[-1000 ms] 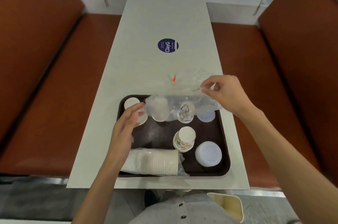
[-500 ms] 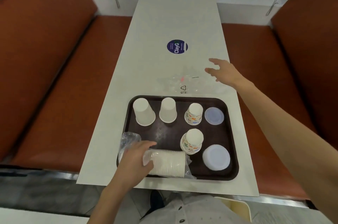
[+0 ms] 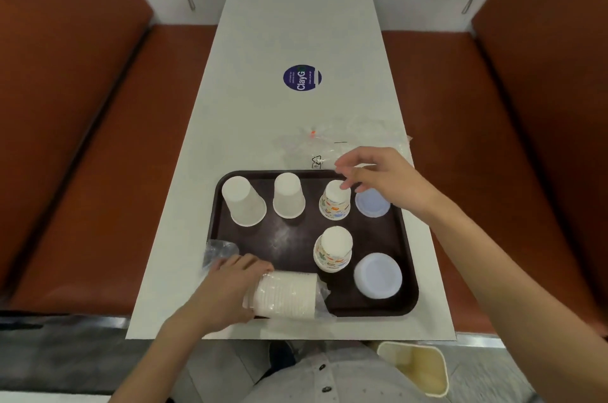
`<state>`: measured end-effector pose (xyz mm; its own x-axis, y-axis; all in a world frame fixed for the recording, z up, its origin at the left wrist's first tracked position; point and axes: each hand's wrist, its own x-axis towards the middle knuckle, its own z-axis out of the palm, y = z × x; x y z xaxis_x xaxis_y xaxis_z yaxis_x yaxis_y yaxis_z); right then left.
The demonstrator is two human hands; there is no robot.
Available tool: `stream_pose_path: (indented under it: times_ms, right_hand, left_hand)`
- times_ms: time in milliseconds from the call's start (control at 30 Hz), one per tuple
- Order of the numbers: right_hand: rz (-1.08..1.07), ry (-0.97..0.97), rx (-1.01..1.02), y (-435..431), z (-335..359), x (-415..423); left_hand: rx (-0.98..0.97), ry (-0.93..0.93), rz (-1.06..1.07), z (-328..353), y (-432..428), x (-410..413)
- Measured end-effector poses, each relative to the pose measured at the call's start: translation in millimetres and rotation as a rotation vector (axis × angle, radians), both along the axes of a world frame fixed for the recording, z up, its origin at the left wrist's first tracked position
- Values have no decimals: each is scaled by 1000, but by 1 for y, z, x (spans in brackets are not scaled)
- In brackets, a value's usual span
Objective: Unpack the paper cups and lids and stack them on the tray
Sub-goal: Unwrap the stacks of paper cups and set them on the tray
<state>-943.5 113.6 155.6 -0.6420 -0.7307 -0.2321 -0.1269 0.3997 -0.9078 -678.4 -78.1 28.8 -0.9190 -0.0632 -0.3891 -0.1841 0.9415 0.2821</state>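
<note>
1. The wrapped sleeve of cups (image 3: pixel 286 295) is laid on its side at the near left of the tray (image 3: pixel 289 238). The left hand (image 3: pixel 227 290) is curled round its end, a grip judged to steady it for unwrapping.
2. The right hand (image 3: pixel 378 179) is held over the far printed cup (image 3: pixel 335 200), its grip loosely spread and empty; contact cannot be told.
3. Upturned on the tray are counted two plain stacks, the left plain cup (image 3: pixel 243 202) and the right plain cup (image 3: pixel 289 195). Two printed stacks are counted with the near printed cup (image 3: pixel 333 249).
4. Two lid piles are counted: the far lid pile (image 3: pixel 373 202) and the near lid pile (image 3: pixel 377 275).
5. One empty wrapper (image 3: pixel 329 146) is left on the counter (image 3: pixel 296 24) beyond the tray.
</note>
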Motion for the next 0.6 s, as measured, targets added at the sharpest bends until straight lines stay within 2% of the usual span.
stream_pose_path:
  times_ms: [167,333,500,600]
  right_hand:
    - [12,-72,-84,16,2,23]
    - [2,-148,-182,26,-8,50]
    - [149,-193,-116,20,-34,98]
    - [193,-150,-52,14,-49,115]
  left_hand:
    - [88,-54,42,22,-19,8]
    - [302,-4,212,51,-27,21]
    - [527,58,362,74,-19,22]
    - [556,37,353,79,-17,23]
